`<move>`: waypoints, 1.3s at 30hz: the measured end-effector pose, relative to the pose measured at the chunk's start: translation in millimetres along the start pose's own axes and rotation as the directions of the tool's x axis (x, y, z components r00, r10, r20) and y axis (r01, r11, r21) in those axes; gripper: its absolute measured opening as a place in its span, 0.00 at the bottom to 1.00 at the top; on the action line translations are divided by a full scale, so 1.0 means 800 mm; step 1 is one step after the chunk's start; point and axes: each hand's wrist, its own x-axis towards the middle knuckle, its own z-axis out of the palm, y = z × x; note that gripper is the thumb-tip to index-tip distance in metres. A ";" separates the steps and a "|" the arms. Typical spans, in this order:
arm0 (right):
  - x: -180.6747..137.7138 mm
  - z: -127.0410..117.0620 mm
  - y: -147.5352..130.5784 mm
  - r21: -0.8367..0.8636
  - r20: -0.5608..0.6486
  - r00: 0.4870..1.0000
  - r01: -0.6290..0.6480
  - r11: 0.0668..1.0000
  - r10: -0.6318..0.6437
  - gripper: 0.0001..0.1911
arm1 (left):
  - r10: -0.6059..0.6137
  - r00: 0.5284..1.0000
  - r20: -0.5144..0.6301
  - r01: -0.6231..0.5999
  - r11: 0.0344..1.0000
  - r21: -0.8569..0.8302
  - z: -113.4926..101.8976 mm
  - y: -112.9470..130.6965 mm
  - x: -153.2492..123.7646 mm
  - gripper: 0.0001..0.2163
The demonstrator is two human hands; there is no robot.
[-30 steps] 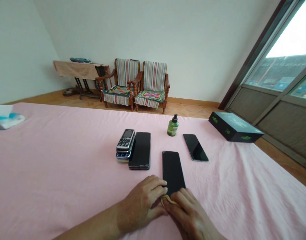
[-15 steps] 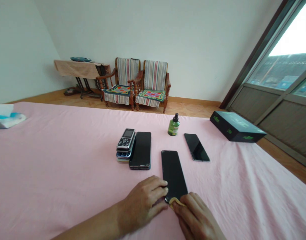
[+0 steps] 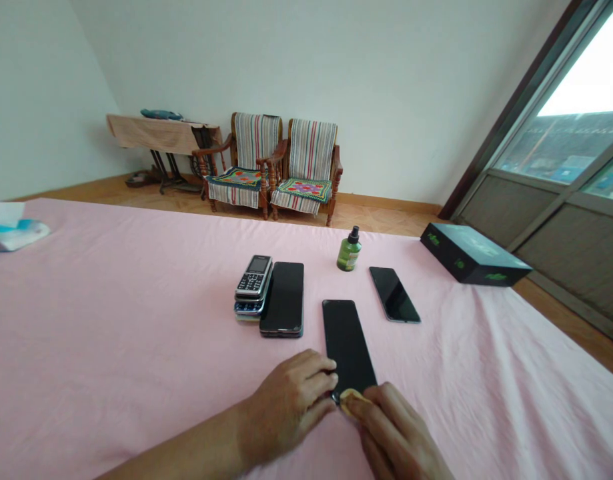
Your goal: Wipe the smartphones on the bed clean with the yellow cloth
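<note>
A black smartphone (image 3: 349, 343) lies screen up on the pink cloth, its near end between my hands. My left hand (image 3: 291, 403) grips its lower left side, fingertips on the long edge and thumb by the bottom corner. Pinched in my right hand (image 3: 399, 427) is a small yellow cloth (image 3: 350, 400), pressed against the phone's bottom edge. Part of the cloth is hidden under my fingers. Left of this phone, dark smartphones (image 3: 283, 297) are stacked beside a pile of keypad phones (image 3: 255, 277). Another smartphone (image 3: 393, 293) lies to the right.
A green spray bottle (image 3: 349, 250) stands behind the phones. At the far right edge lies a black box (image 3: 473, 253) with green lettering. A tissue pack (image 3: 16, 233) is at the far left. Beyond the pink-covered surface (image 3: 136, 320) stand two wooden chairs (image 3: 306, 160) and a draped table (image 3: 156, 133).
My right hand has shifted the yellow cloth slightly upward at the phone's bottom edge, with the fingers flatter over it. My left hand stays at the phone's side.
</note>
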 end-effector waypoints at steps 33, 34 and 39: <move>-0.016 0.009 0.009 -0.064 -0.091 0.987 -0.137 0.988 0.131 0.11 | 0.002 1.000 -0.019 -0.002 1.000 0.017 0.000 0.003 0.002 0.06; -0.017 0.009 0.010 -0.080 -0.123 0.981 -0.158 0.984 0.148 0.11 | 0.002 1.000 -0.023 -0.002 1.000 0.013 0.000 0.004 0.002 0.06; -0.010 0.006 0.005 0.057 -0.065 0.989 -0.132 0.990 0.136 0.12 | -0.021 0.999 -0.042 0.021 1.000 -0.015 0.001 0.005 0.002 0.06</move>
